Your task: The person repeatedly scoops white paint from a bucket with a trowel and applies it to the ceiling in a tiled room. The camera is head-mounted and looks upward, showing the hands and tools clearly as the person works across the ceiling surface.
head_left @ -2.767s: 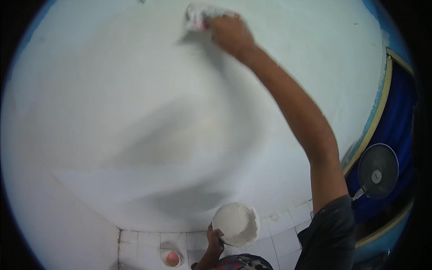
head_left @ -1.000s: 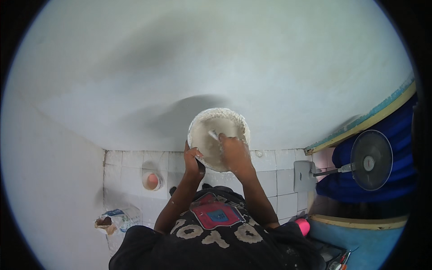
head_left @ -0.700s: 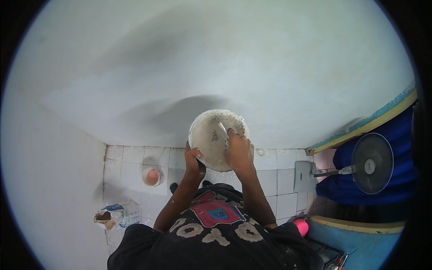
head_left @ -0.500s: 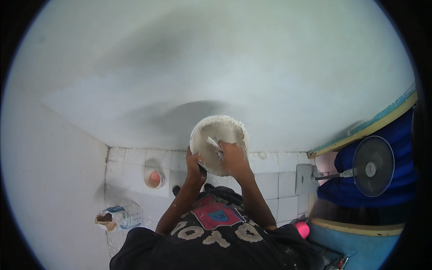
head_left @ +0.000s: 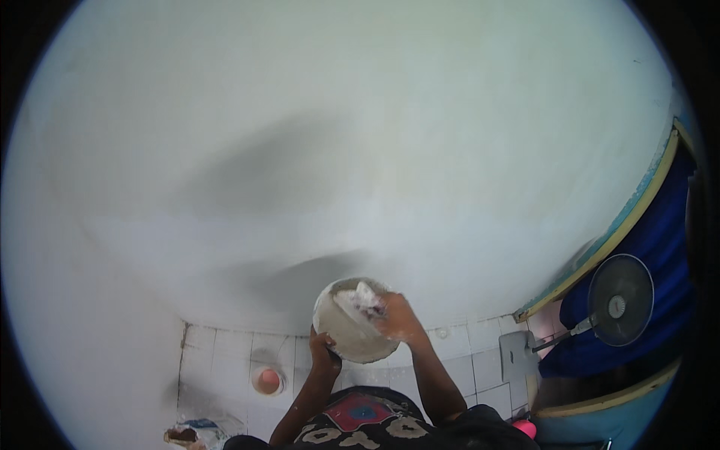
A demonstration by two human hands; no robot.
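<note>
A white, paste-crusted bucket (head_left: 318, 313) is held up in front of me, close to the wall, with pale wet paste (head_left: 354, 336) inside. My left hand (head_left: 324, 352) grips its left side, thumb at the rim and the other fingers hidden behind. Over the bucket's right half, my right hand (head_left: 397, 319) is closed around a short white tool (head_left: 363, 292) thickly coated in paste. The coating and blur hide which kind of tool it is.
A pale wall (head_left: 450, 187) fills the view ahead. On the tiled floor (head_left: 232, 352) stand a small white pot (head_left: 268, 381) and a torn bag (head_left: 206, 433) at left. A pedestal fan (head_left: 621, 300) stands at right before a blue curtain (head_left: 664, 225).
My view has tipped upward, so bucket and floor sit lower in the picture. The right hand has lifted the tool from deep in the bucket to near its far rim.
</note>
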